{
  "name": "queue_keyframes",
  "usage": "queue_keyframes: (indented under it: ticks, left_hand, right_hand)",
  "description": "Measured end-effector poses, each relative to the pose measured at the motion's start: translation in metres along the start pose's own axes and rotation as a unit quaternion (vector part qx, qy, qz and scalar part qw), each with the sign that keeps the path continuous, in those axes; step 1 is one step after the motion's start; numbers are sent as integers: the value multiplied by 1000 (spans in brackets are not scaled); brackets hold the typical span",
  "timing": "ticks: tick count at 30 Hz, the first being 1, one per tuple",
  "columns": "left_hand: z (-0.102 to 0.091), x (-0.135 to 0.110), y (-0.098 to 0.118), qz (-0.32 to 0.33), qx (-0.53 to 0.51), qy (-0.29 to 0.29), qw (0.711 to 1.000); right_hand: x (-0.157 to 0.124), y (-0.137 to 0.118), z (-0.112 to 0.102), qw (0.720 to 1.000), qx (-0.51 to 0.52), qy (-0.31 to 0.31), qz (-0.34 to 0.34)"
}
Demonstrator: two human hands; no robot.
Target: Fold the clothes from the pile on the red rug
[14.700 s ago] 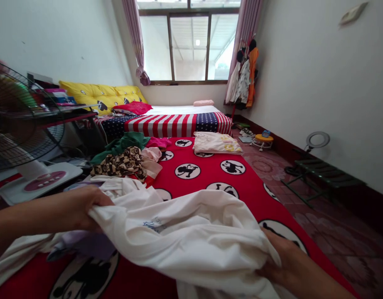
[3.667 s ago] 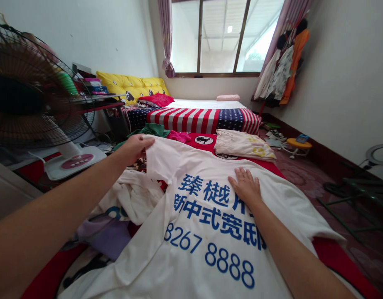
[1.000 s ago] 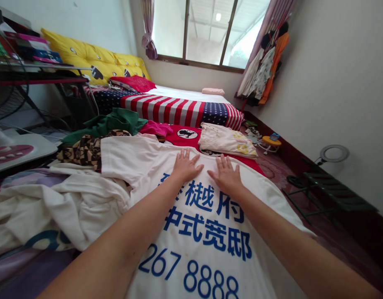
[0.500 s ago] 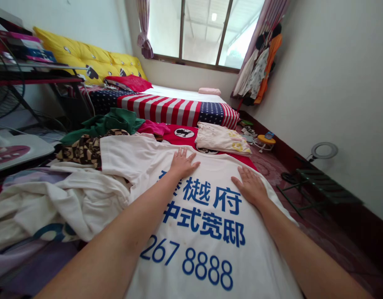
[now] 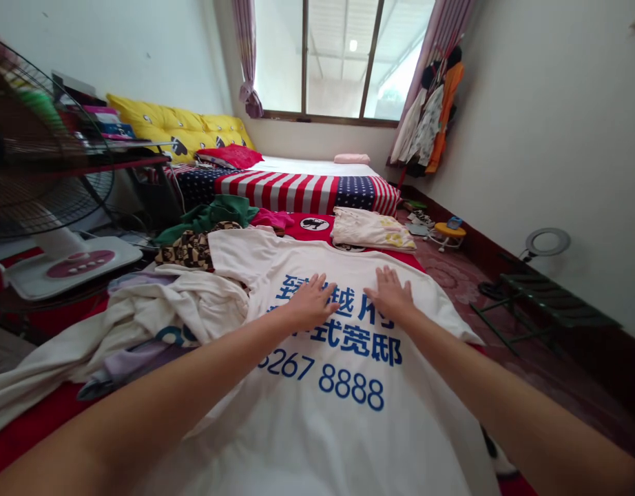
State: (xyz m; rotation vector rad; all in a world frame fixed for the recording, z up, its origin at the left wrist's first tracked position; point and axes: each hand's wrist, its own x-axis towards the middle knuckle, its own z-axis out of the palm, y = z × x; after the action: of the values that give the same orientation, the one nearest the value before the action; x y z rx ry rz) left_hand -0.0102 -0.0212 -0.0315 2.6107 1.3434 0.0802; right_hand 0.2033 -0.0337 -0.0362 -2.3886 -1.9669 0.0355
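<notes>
A white T-shirt (image 5: 317, 441) with blue lettering and digits lies spread out in front of me, neck end away from me. My left hand (image 5: 313, 303) is over the upper lettering, palm down with fingers apart. To its right, my right hand (image 5: 390, 293) is also palm down, fingers spread, covering part of the top line of print. Both hands seem to rest on the cloth and hold nothing. Beside the shirt's left sleeve lies a heap of crumpled white clothing (image 5: 193, 296). Folded cream clothing (image 5: 372, 229) sits beyond the collar.
A standing fan (image 5: 80, 262) is at the left. Green cloth (image 5: 219, 212) and brown checked cloth (image 5: 191, 249) lie past the heap. A bed with a striped cover (image 5: 281, 193) stands under the window. On the right are a green folding stool (image 5: 555, 300) and a ring light (image 5: 547, 241).
Both hands have moved down the shirt toward me, the right also leftward, from near the collar onto the lettering. The view has shifted left, showing more of the fan.
</notes>
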Motion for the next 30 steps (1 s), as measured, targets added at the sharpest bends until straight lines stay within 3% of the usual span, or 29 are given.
queue_keyframes:
  ticks: [3,5,8,11,13,17,19,22,27,30]
  left_hand:
    - [16,-43,-13,39,10,60,997]
    - [21,-64,-24,25,25,72,997]
    - [17,-82,-35,-14,34,57,998]
    - [8,-84,-35,-23,28,17,999]
    - [3,-80,-33,-21,19,-4,1000]
    - [0,-76,-34,-2,31,45,999]
    - [2,-77,-38,5,66,80,995]
    - [7,-78,-48,8,88,86,992]
    - [0,-76,-62,33,-4,98,995]
    - [-17,-89,-67,66,-83,169,980]
  right_hand:
    - [-59,-31,12,986,43,35,-159]
    - [-90,-25,22,974,35,34,-221]
    - [-108,18,33,983,1,41,-177]
    - [-104,65,36,990,-44,55,-120]
    - [-102,80,33,990,-73,49,-106]
    - [-109,68,23,992,-98,34,-65]
    - [-118,58,21,990,-82,48,-102]
    - [-127,53,24,980,-41,38,-189]
    - [-127,62,32,979,-17,27,-202]
    - [-126,63,34,978,-13,47,-205]
